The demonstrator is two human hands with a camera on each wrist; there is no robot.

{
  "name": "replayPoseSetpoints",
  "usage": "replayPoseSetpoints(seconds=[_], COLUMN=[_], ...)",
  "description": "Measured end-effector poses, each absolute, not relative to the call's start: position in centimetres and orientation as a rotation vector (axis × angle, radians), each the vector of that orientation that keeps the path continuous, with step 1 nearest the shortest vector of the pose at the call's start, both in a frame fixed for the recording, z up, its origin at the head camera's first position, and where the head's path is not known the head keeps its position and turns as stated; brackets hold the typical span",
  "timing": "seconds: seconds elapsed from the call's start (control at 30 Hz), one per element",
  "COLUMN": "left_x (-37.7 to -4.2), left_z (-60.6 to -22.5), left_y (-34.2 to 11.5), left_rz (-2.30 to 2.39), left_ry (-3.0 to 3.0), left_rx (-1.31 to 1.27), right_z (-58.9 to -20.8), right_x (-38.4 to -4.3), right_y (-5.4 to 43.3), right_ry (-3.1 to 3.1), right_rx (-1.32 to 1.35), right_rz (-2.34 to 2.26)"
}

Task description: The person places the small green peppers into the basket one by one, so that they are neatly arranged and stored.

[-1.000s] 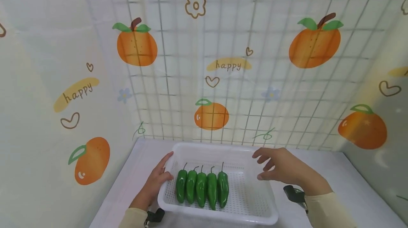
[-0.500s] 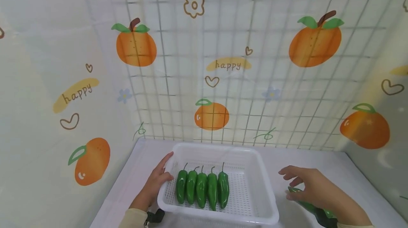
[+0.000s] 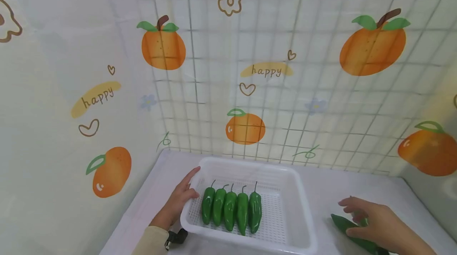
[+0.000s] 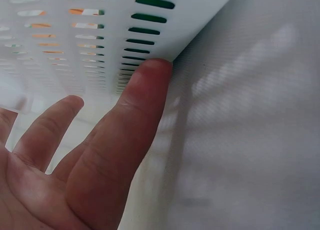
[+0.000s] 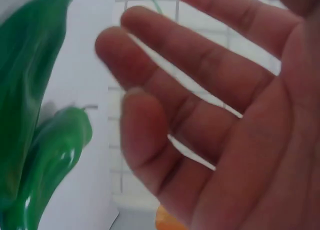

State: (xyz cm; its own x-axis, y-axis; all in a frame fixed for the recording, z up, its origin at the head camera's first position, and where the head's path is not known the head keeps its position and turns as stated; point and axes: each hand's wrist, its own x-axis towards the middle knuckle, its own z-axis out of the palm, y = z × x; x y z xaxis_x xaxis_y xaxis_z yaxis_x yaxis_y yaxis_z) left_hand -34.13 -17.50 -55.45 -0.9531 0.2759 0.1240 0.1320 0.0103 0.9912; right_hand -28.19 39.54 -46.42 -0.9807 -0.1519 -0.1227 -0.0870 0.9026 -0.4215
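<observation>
Head view: the left grip [image 3: 177, 199], released with fingers extended, touches the side of a white basket [image 3: 294, 215]; five green peppers [image 3: 230, 212] lie in a row inside, to that grip's right. The right grip [image 3: 379, 221], also released, fingers slightly bent, hovers over two loose peppers [image 5: 27, 75] on the counter [image 3: 326, 187]; right wrist view shows them apart from its fingertips [image 5: 145, 117].

**White table [image 3: 328, 183] carries basket [image 3: 294, 207] and green peppers [image 3: 340, 223]**

The table's far edge runs just behind the basket, which is white, pierced with small holes, and stands upright. To the basket's right, apart from it, at least two peppers lie close together; whether they touch is unclear.
</observation>
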Motion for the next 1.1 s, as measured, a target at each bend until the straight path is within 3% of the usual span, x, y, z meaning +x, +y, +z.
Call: replayPoseSetpoints(seconds=[0.47,1.1], left_x=[-34.1,-34.1], left_z=[-55.4,-55.5], left_y=[-17.1,-17.3], left_rz=[2.102,2.112], left_ry=[2.128,2.105], left_rx=[0.399,0.417], right_z=[-49.4,-50.6], right_x=[-29.4,-29.9], right_y=[42.7,41.8], right_ry=[2.813,2.836], right_rx=[0.062,0.038], right_rz=[-0.593,-0.526])
